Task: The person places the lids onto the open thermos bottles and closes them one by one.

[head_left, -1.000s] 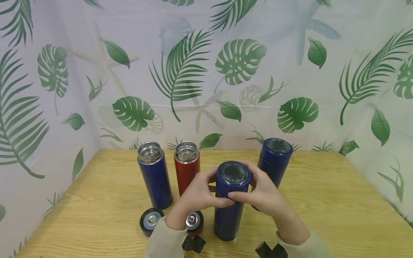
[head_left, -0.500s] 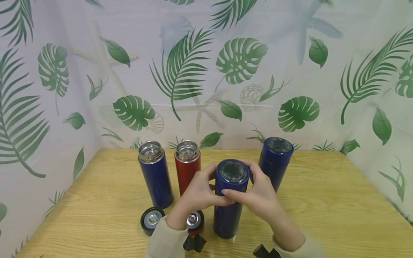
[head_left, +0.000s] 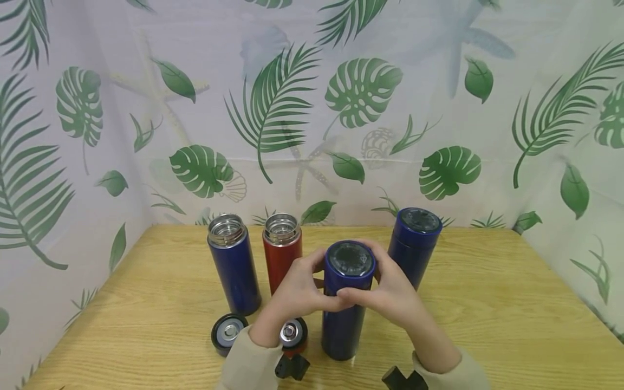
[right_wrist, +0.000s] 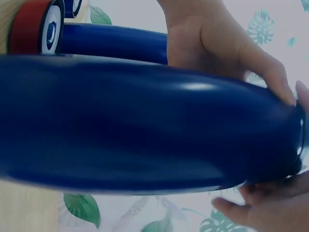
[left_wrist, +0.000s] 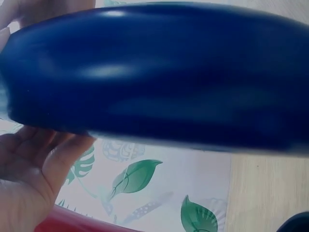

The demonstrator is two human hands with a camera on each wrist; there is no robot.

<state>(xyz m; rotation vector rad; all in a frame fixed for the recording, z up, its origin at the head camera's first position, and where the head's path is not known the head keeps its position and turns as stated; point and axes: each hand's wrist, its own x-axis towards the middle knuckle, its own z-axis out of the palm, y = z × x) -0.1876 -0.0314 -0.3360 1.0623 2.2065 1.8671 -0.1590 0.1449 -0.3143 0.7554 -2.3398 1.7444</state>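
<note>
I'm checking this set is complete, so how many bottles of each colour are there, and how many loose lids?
Blue bottles: 3
Red bottle: 1
Loose lids: 2
Total: 6

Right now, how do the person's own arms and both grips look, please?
The left grip and right grip wear no gloves. The left sleeve and right sleeve are pale beige, without visible markings. A black, blocky piece shows beside each sleeve's end.
</note>
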